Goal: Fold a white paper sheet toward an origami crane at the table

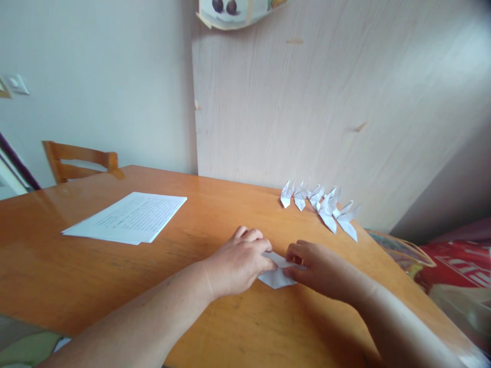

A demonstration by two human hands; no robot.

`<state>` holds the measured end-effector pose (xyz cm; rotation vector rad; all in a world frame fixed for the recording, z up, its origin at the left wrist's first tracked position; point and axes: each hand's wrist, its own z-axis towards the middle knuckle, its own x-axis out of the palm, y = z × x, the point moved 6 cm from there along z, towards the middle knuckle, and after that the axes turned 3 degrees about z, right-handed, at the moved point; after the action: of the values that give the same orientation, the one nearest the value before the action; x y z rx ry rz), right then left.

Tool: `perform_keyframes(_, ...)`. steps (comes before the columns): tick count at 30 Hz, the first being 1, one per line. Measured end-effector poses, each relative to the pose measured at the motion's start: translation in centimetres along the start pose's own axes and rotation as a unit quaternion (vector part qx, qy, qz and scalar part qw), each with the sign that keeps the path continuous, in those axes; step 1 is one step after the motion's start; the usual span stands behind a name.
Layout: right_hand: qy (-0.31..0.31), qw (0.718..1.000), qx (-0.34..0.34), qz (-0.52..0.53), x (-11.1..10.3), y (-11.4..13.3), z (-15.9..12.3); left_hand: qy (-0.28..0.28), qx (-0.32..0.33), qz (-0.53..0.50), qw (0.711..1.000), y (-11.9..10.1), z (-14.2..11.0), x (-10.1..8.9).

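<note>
A small folded sheet of white paper (276, 278) lies on the wooden table (215, 327) between my hands. My left hand (243, 260) is on its left side, fingers curled and thumb pressing on the paper. On the right side, my right hand (312, 266) pinches the paper's edge between thumb and fingers. Both hands partly cover the sheet. Farther back on the right stand several folded paper figures (327, 207) with pointed tips, set in a row, some overlapping.
A stack of written or printed sheets (132, 217) lies at the left of the table. Behind it is a wooden chair (82, 153). A wall panel (268, 112) rises along the back edge. Red bags (456, 263) lie beyond the right edge.
</note>
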<state>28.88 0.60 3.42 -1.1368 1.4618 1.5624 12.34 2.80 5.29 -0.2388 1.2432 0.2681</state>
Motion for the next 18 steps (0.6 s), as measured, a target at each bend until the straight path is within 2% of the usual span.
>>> perform_keyframes(4,0.021,1.000,0.011,-0.015,0.2,0.4,-0.4,0.034,-0.010,0.026,0.999,-0.2,-0.1,0.6)
perform_keyframes(7,0.044,0.999,0.009,-0.004,0.5,0.8,-0.6,0.057,-0.031,0.010,0.998,-0.1,-0.2,1.1)
perform_keyframes(13,0.036,0.999,0.032,0.001,0.8,0.5,-0.4,0.053,-0.039,-0.057,0.996,-0.3,-0.4,1.0)
perform_keyframes(15,0.046,0.998,0.038,0.033,1.0,0.5,-0.4,0.044,-0.024,-0.058,0.997,-0.2,-0.4,0.9)
perform_keyframes(18,0.096,0.986,0.054,0.126,1.6,0.7,-0.5,0.026,-0.001,-0.065,0.998,0.1,-0.3,0.8)
